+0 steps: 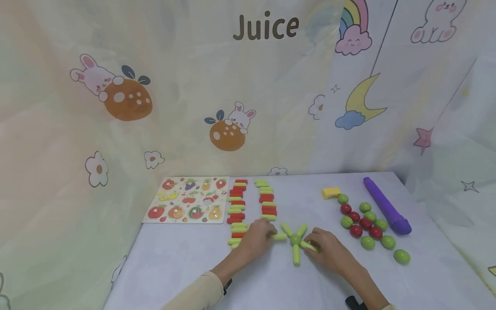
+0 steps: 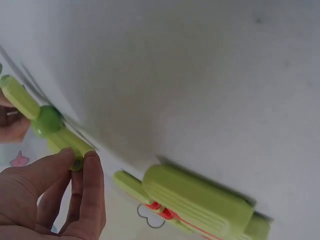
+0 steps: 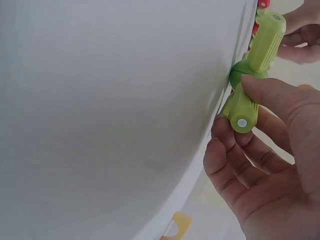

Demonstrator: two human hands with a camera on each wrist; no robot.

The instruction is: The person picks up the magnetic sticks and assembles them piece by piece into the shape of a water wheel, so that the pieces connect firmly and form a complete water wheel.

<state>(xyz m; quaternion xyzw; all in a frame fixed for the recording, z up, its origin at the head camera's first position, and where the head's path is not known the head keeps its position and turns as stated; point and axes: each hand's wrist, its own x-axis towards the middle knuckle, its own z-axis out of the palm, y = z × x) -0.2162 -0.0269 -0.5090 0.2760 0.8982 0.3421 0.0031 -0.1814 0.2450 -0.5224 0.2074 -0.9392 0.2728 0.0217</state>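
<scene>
A green ball sits on the table with light green building rods standing out from it like a star. My left hand pinches a light green rod between thumb and fingers, its tip close to the ball's left side. On the other side, my right hand pinches another green rod whose inner end meets the ball. The right wrist view shows a small silver disc in the outer end of that rod. One more rod points toward me, and two point away.
Left of the star run two columns of red and green rods. A fruit puzzle board lies at the back left. Red and green balls, a yellow block and a purple toy microphone lie to the right.
</scene>
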